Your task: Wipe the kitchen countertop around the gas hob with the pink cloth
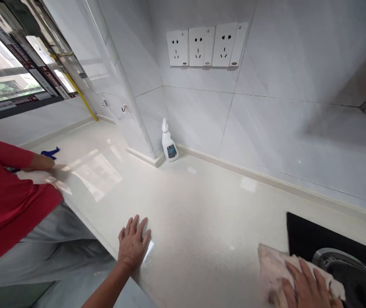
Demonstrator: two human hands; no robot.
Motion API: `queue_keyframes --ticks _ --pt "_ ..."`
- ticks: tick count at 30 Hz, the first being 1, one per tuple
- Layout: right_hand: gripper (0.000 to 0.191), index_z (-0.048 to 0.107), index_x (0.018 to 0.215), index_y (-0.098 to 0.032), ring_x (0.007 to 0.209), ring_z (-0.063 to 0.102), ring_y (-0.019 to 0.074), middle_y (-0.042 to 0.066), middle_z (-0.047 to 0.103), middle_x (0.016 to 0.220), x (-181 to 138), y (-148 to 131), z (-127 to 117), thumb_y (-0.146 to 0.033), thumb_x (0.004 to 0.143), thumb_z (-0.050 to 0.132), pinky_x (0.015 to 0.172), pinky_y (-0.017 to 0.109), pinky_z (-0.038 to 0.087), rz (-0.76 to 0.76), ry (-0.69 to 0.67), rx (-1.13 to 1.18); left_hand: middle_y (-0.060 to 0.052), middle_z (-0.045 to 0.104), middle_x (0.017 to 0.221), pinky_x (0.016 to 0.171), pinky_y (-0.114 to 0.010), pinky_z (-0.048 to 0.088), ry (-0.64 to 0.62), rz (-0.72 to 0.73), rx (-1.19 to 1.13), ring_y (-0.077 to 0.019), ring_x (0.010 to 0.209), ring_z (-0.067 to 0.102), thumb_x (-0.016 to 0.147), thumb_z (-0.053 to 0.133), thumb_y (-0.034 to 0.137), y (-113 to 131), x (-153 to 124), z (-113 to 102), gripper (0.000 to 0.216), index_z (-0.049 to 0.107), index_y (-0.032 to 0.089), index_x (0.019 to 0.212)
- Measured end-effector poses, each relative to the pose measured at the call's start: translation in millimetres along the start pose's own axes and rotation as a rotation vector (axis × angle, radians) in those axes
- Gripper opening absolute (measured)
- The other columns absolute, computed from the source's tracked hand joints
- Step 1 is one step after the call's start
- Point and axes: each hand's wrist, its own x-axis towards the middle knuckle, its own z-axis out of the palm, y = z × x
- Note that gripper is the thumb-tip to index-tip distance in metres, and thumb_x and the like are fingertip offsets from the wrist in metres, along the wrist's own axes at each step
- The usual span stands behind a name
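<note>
My left hand (133,242) lies flat on the front edge of the pale countertop (202,214), fingers stretched out, holding nothing. My right hand (307,287) presses flat on a pinkish-white cloth (271,269) at the lower right. The cloth rests on the counter at the edge of a black cooktop (317,237). A round metal burner ring or pan rim (346,267) sits just right of that hand.
A white spray bottle (169,143) stands in the wall corner. Three wall sockets (206,45) are above it. At the left, another person in a red top (3,196) rests a hand on the counter near a blue object (50,152). A window (6,81) is upper left.
</note>
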Motion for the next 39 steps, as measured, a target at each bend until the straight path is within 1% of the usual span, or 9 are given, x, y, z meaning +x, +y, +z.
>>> queue_keyframes --ticks 2,5,8,15,19,25,30,35,39 --pt "0.063 0.067 0.136 -0.027 0.144 0.043 0.0492 0.016 0.051 0.158 35 -9 4 -0.061 0.091 0.039 0.109 0.079 0.032 0.046 -0.01 -0.053 -0.015 0.049 0.164 0.121 -0.057 0.033 -0.006 -0.002 0.0 -0.0351 0.155 0.038 0.103 0.043 0.042 0 0 0 0.051 0.063 0.025 0.147" --pt "0.066 0.066 0.137 -0.026 0.149 0.038 0.0444 0.015 0.048 0.161 83 -22 7 -0.06 0.094 0.029 0.114 0.076 0.028 0.099 -0.086 -0.111 -0.014 0.049 0.164 0.121 -0.056 0.033 -0.009 -0.009 -0.002 -0.0344 0.155 0.038 0.102 0.045 0.041 -1 0 0 0.051 0.064 0.026 0.147" --pt "0.069 0.064 0.142 -0.024 0.152 0.032 0.0412 0.014 0.046 0.162 121 -27 9 -0.057 0.097 0.024 0.117 0.072 0.025 0.113 -0.152 -0.166 -0.013 0.048 0.164 0.122 -0.056 0.032 -0.011 -0.014 -0.015 -0.0338 0.155 0.038 0.102 0.046 0.041 0 -1 0 0.05 0.063 0.027 0.147" --pt "0.073 0.054 0.153 -0.022 0.155 0.025 0.0405 0.014 0.037 0.168 184 -19 18 -0.056 0.099 0.019 0.118 0.069 0.024 0.147 -0.284 -0.183 -0.014 0.046 0.166 0.123 -0.056 0.03 -0.025 -0.016 -0.02 -0.0345 0.157 0.035 0.103 0.046 0.041 1 -3 1 0.051 0.062 0.025 0.148" --pt "0.074 0.052 0.155 -0.021 0.155 0.026 0.041 0.015 0.036 0.169 212 -7 26 -0.057 0.099 0.02 0.118 0.07 0.023 0.161 -0.314 -0.155 -0.014 0.046 0.166 0.123 -0.056 0.03 -0.044 -0.017 -0.023 -0.0344 0.157 0.035 0.103 0.047 0.041 0 -3 1 0.051 0.062 0.025 0.149" --pt "0.076 0.049 0.158 -0.019 0.153 0.029 0.0463 0.019 0.034 0.169 238 2 33 -0.058 0.099 0.021 0.116 0.072 0.023 0.176 -0.329 -0.133 -0.014 0.046 0.166 0.123 -0.057 0.03 -0.031 -0.023 -0.032 -0.0348 0.157 0.036 0.103 0.047 0.039 2 -3 1 0.05 0.062 0.025 0.149" --pt "0.079 0.045 0.16 -0.019 0.155 0.027 0.0455 0.018 0.032 0.17 247 0 36 -0.061 0.099 0.017 0.118 0.07 0.025 0.213 -0.338 -0.138 -0.014 0.047 0.165 0.123 -0.056 0.031 -0.021 -0.015 -0.03 -0.0349 0.157 0.036 0.103 0.047 0.04 2 -4 2 0.05 0.062 0.025 0.148" --pt "0.081 0.046 0.159 -0.017 0.156 0.025 0.0441 0.019 0.031 0.171 238 -8 36 -0.058 0.098 0.013 0.119 0.071 0.024 0.207 -0.316 -0.156 -0.013 0.047 0.166 0.123 -0.055 0.029 -0.03 -0.014 -0.025 -0.0341 0.157 0.035 0.103 0.047 0.04 3 -4 0 0.05 0.062 0.026 0.148" --pt "0.079 0.048 0.157 -0.018 0.154 0.03 0.0421 0.017 0.034 0.169 217 -19 32 -0.057 0.099 0.011 0.117 0.07 0.025 0.132 -0.296 -0.191 -0.013 0.046 0.166 0.123 -0.056 0.029 -0.05 -0.031 -0.026 -0.0344 0.157 0.034 0.103 0.047 0.04 3 -3 -1 0.05 0.062 0.025 0.148"
